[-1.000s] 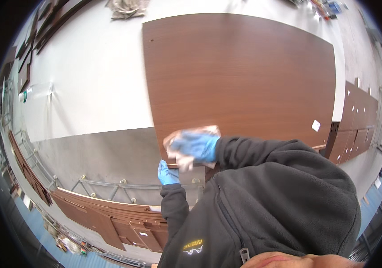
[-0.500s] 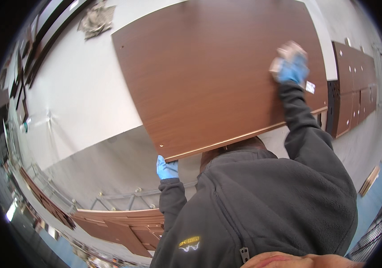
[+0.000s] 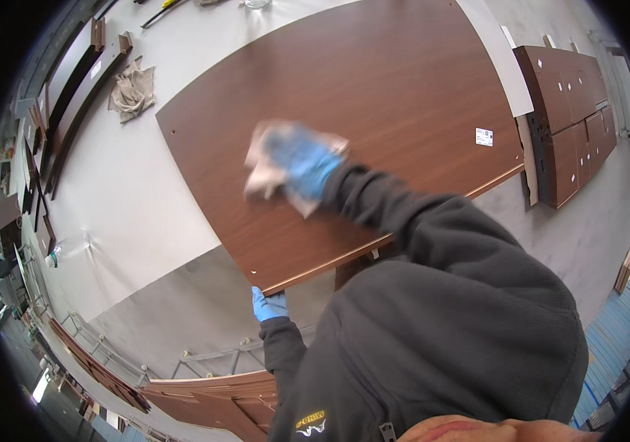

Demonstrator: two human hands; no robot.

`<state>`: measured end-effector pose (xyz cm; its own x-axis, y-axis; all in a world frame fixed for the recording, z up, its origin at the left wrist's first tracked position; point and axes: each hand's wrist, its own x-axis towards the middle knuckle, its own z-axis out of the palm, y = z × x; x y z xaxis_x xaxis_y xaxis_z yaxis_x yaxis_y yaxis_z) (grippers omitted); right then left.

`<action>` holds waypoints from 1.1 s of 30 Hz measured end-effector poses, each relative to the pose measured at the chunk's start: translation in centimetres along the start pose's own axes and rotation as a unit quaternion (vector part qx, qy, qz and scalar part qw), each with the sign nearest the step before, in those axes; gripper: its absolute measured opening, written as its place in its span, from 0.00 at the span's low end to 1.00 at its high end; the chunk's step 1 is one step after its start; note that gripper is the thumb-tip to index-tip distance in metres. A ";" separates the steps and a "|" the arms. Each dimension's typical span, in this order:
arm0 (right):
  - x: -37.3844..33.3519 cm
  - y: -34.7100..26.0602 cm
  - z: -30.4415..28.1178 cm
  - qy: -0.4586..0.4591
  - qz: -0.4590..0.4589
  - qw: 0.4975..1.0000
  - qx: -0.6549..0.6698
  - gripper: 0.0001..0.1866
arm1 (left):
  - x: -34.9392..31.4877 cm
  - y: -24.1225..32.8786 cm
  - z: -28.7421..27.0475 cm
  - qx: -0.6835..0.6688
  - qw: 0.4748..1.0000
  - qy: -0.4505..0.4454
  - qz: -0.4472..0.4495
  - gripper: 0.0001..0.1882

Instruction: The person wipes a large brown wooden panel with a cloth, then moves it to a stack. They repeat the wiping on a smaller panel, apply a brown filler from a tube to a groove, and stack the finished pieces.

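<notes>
A large dark-brown wood panel (image 3: 374, 96) lies flat on a white-covered table, its lighter front edge facing me. My right hand (image 3: 304, 158), in a blue glove, presses a pale pinkish cloth (image 3: 263, 173) onto the panel's left-middle part; both are smeared by motion. At the panel's near left corner, my left hand (image 3: 268, 304), gloved in blue too, grips the edge, with part of its fingers hidden under the board. A small white label (image 3: 484, 137) is stuck on the panel's right side.
A crumpled beige rag (image 3: 132, 90) lies on the white table cover (image 3: 101, 214) to the left, near long dark strips (image 3: 83, 110) and a clear bottle (image 3: 70, 249). Stacked brown panels (image 3: 576, 125) stand at the right. More boards (image 3: 219, 398) rest below the table's near side.
My right hand has swept the cloth from the panel's right side to its left-middle. The label shows fully now. My left hand stays at the corner.
</notes>
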<state>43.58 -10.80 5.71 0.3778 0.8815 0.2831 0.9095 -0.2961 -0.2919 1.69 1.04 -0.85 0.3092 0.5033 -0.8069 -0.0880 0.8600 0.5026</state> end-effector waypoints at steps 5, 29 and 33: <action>-5.7 18.2 -14.1 -0.013 0.204 0.973 -0.108 0.16 | 0.1 0.0 0.5 0.020 0.999 0.020 0.016 0.31; 20.8 -3.6 12.2 0.115 -0.051 0.992 0.006 0.37 | -0.5 -0.8 1.1 -0.020 0.997 0.056 0.051 0.25; 7.1 -13.9 10.7 0.039 -0.213 0.954 0.208 0.37 | 0.8 -1.3 -1.2 -0.029 0.999 0.031 0.028 0.23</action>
<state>31.80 3.50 1.96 0.0152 0.8547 0.5189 0.8415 0.2694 -0.4683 0.95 0.45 -2.54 0.2435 0.5542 -0.7959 -0.1581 0.8323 0.5312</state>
